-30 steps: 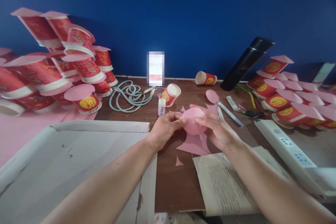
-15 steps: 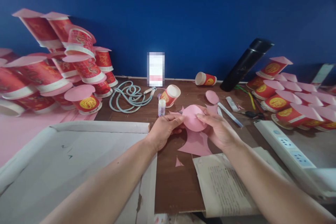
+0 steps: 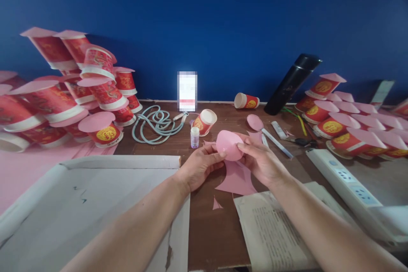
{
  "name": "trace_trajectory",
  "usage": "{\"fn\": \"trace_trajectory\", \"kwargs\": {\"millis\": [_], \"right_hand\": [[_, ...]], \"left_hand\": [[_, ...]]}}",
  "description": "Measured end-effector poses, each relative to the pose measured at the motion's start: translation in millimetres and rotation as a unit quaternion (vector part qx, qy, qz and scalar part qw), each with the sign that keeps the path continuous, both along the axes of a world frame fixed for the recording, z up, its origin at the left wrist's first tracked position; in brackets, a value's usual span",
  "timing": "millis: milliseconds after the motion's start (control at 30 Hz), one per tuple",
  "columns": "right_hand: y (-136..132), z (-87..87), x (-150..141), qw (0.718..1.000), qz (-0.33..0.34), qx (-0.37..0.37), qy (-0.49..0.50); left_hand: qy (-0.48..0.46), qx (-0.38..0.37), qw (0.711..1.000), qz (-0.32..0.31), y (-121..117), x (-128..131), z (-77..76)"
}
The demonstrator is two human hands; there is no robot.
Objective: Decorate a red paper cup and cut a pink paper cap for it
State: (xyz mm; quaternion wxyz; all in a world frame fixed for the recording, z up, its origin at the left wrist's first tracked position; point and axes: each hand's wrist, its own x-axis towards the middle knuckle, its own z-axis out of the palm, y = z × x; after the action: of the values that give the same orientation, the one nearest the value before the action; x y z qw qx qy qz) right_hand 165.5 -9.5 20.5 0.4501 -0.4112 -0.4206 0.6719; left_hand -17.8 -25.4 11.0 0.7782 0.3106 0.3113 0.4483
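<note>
A round pink paper disc (image 3: 228, 144) is held up between both hands, slightly bent. My left hand (image 3: 202, 165) pinches its lower left edge, thumb in front. My right hand (image 3: 261, 157) grips its right edge, thumb in front and fingers behind. Beneath the hands lies a pink paper offcut (image 3: 237, 180) with curved sides, and a small pink scrap (image 3: 216, 204) is nearer me. An open glue stick (image 3: 194, 137) stands upright just beyond my left hand. Behind it a red paper cup (image 3: 205, 122) leans, its pale round end towards me.
Red cups with pink paper tops are stacked at left (image 3: 105, 129) and right (image 3: 331, 125). A coiled cable (image 3: 156, 125), phone (image 3: 187, 91), black flask (image 3: 291, 85) and pink-ended stick (image 3: 277, 143) lie behind. White tray (image 3: 121, 161) left; power strip (image 3: 347, 178) and printed paper (image 3: 274, 229) right.
The paper disc has tilted and bent a little in my fingers, and my left hand's grip has shifted towards its lower edge. The whole view has moved slightly.
</note>
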Motion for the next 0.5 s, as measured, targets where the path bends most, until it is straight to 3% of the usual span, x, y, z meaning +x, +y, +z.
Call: {"fn": "trace_trajectory", "kwargs": {"millis": [500], "right_hand": [[-1.7, -4.3, -7.5, 1.0, -0.018, -0.014, -0.003]], "left_hand": [[-0.016, -0.015, 0.999, -0.03, -4.3, 1.9, 3.0]]}}
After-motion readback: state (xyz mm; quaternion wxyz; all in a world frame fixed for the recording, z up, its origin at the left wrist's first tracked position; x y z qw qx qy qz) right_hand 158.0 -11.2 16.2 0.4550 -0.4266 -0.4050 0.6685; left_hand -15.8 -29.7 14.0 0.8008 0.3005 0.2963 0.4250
